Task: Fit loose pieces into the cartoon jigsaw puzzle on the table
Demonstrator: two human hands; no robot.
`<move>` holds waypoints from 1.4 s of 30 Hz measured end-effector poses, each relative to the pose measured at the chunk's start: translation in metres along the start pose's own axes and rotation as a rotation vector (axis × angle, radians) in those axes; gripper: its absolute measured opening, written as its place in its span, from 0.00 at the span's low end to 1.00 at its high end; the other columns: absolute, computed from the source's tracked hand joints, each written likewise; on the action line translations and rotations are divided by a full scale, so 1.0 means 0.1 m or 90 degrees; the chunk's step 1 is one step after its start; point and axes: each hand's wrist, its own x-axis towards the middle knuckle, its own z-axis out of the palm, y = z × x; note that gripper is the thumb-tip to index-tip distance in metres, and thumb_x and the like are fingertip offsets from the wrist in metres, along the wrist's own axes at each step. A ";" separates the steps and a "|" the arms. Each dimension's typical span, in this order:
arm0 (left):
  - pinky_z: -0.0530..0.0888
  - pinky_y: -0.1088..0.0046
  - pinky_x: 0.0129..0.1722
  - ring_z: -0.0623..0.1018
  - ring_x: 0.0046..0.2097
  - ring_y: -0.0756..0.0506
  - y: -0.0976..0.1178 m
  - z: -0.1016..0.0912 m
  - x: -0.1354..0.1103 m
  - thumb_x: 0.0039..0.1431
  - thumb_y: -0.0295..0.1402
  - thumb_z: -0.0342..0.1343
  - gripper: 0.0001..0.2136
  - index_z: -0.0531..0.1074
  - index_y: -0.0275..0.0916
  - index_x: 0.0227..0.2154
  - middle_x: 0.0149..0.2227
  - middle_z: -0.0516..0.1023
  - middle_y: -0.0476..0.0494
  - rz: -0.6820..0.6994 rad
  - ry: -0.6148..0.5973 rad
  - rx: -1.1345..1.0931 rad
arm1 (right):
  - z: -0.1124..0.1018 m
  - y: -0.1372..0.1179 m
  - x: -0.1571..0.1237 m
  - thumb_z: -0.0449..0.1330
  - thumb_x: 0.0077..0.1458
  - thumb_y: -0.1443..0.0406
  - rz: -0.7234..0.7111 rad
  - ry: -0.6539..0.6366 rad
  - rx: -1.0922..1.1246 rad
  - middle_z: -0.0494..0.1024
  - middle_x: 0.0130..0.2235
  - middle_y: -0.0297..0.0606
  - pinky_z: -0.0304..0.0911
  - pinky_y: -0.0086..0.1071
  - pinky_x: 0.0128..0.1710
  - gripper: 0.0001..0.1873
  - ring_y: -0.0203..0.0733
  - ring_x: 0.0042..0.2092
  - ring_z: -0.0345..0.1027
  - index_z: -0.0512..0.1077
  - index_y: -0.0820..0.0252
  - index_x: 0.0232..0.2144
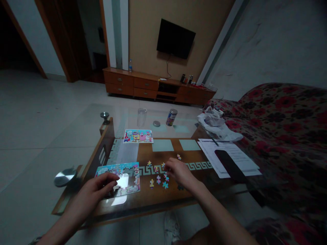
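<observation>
A partly assembled jigsaw puzzle (131, 188) lies on the glass coffee table, its border filled in around a bare middle. Over its left part rests my left hand (103, 185), fingers loosely bent and thumb apart, with nothing visible in it. My right hand (180, 172) reaches down among several loose puzzle pieces (165, 184) right of the puzzle. Its fingers are drawn together at a small puzzle piece (163, 165), mostly covered by the fingertips. Beyond the puzzle lies a cartoon reference picture (138, 136).
A clear jar (141, 117), a round lid (156, 123) and a printed can (171, 117) stand at the table's far side. On the right are papers (217, 160), a dark phone-like object (230, 165) and a plastic bag (217, 126). A floral sofa (281, 109) borders the right.
</observation>
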 end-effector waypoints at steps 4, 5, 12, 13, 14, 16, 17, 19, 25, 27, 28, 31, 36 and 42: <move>0.71 0.64 0.38 0.74 0.37 0.40 0.04 0.00 -0.02 0.48 0.51 0.57 0.19 0.75 0.40 0.33 0.34 0.77 0.43 0.012 0.025 0.014 | 0.01 0.00 -0.01 0.59 0.52 0.73 0.032 -0.003 -0.016 0.78 0.37 0.39 0.59 0.29 0.37 0.08 0.40 0.38 0.70 0.76 0.60 0.34; 0.71 0.64 0.39 0.75 0.38 0.40 0.05 0.01 -0.02 0.47 0.51 0.57 0.19 0.75 0.40 0.33 0.35 0.77 0.43 0.014 0.033 0.018 | 0.02 0.01 -0.01 0.59 0.52 0.73 0.041 0.002 -0.012 0.78 0.38 0.40 0.59 0.30 0.37 0.09 0.41 0.39 0.70 0.76 0.60 0.35; 0.71 0.64 0.41 0.75 0.39 0.40 0.13 0.03 -0.04 0.48 0.52 0.55 0.19 0.75 0.40 0.33 0.35 0.78 0.44 0.019 0.048 0.029 | 0.02 0.21 -0.01 0.59 0.54 0.71 0.045 0.064 0.056 0.79 0.37 0.38 0.61 0.31 0.39 0.07 0.41 0.39 0.71 0.76 0.59 0.35; 0.71 0.64 0.40 0.75 0.39 0.40 0.13 0.03 -0.04 0.49 0.51 0.55 0.19 0.76 0.40 0.33 0.35 0.78 0.44 0.020 0.048 0.030 | 0.02 0.23 -0.01 0.60 0.53 0.71 0.034 0.057 0.062 0.79 0.37 0.38 0.60 0.31 0.39 0.07 0.40 0.39 0.70 0.76 0.59 0.35; 0.71 0.65 0.40 0.75 0.38 0.40 0.13 0.02 -0.05 0.49 0.51 0.55 0.19 0.76 0.40 0.33 0.35 0.78 0.44 0.021 0.048 0.031 | 0.02 0.25 -0.02 0.61 0.51 0.72 0.021 0.045 0.066 0.78 0.37 0.37 0.60 0.31 0.39 0.08 0.40 0.39 0.70 0.76 0.59 0.35; 0.71 0.64 0.40 0.75 0.38 0.40 0.13 0.02 -0.05 0.49 0.51 0.56 0.19 0.76 0.40 0.33 0.35 0.78 0.44 0.024 0.049 0.028 | 0.03 0.27 -0.03 0.62 0.48 0.73 -0.001 0.015 0.065 0.77 0.36 0.36 0.60 0.30 0.38 0.11 0.39 0.38 0.69 0.76 0.58 0.36; 0.71 0.64 0.40 0.75 0.39 0.40 0.13 0.01 -0.05 0.49 0.51 0.56 0.18 0.76 0.40 0.33 0.35 0.78 0.43 0.027 0.052 0.025 | 0.04 0.26 -0.03 0.63 0.48 0.73 -0.005 0.003 0.058 0.77 0.36 0.36 0.59 0.30 0.37 0.11 0.39 0.37 0.69 0.75 0.58 0.36; 0.71 0.64 0.40 0.75 0.39 0.40 0.12 0.00 -0.05 0.49 0.50 0.57 0.18 0.76 0.40 0.32 0.36 0.78 0.43 0.034 0.060 0.019 | 0.06 0.24 -0.03 0.64 0.47 0.72 -0.005 -0.008 0.034 0.75 0.35 0.35 0.58 0.29 0.36 0.10 0.38 0.36 0.68 0.75 0.57 0.35; 0.71 0.68 0.32 0.74 0.32 0.43 0.14 -0.13 -0.02 0.47 0.47 0.57 0.17 0.75 0.39 0.33 0.30 0.77 0.45 0.017 0.095 0.015 | 0.07 0.19 -0.02 0.63 0.46 0.72 0.025 0.002 0.003 0.74 0.34 0.35 0.55 0.29 0.33 0.07 0.39 0.35 0.66 0.72 0.59 0.31; 0.70 0.70 0.29 0.73 0.30 0.45 0.19 -0.20 -0.02 0.46 0.47 0.57 0.18 0.74 0.38 0.34 0.30 0.76 0.46 -0.002 0.119 -0.003 | 0.08 0.20 -0.01 0.62 0.46 0.72 0.031 0.008 0.018 0.74 0.31 0.34 0.54 0.29 0.31 0.07 0.38 0.32 0.65 0.71 0.59 0.30; 0.70 0.70 0.29 0.73 0.30 0.45 0.22 -0.23 -0.03 0.46 0.46 0.57 0.18 0.74 0.38 0.34 0.30 0.76 0.46 -0.009 0.137 -0.015 | 0.09 0.21 -0.01 0.62 0.46 0.72 0.033 0.009 0.029 0.74 0.30 0.33 0.53 0.29 0.30 0.07 0.37 0.31 0.64 0.71 0.59 0.30; 0.71 0.69 0.29 0.73 0.30 0.46 0.33 -0.31 -0.07 0.44 0.45 0.57 0.18 0.72 0.37 0.33 0.29 0.75 0.46 -0.022 0.191 -0.053 | 0.14 0.27 0.01 0.60 0.48 0.73 0.026 0.015 0.078 0.75 0.30 0.34 0.55 0.29 0.30 0.06 0.37 0.30 0.65 0.70 0.59 0.30; 0.71 0.70 0.29 0.73 0.31 0.46 0.44 -0.38 -0.12 0.42 0.43 0.58 0.15 0.72 0.37 0.30 0.29 0.75 0.47 -0.008 0.259 -0.085 | 0.13 0.30 0.08 0.58 0.48 0.72 0.013 0.035 0.110 0.78 0.32 0.38 0.60 0.33 0.35 0.08 0.41 0.34 0.69 0.74 0.58 0.32; 0.71 0.66 0.36 0.74 0.34 0.45 0.29 -0.42 -0.06 0.46 0.38 0.55 0.09 0.72 0.38 0.30 0.29 0.76 0.45 0.043 0.252 -0.040 | -0.03 -0.06 0.21 0.57 0.51 0.68 0.032 0.062 0.176 0.78 0.30 0.38 0.61 0.33 0.32 0.06 0.41 0.31 0.70 0.74 0.57 0.29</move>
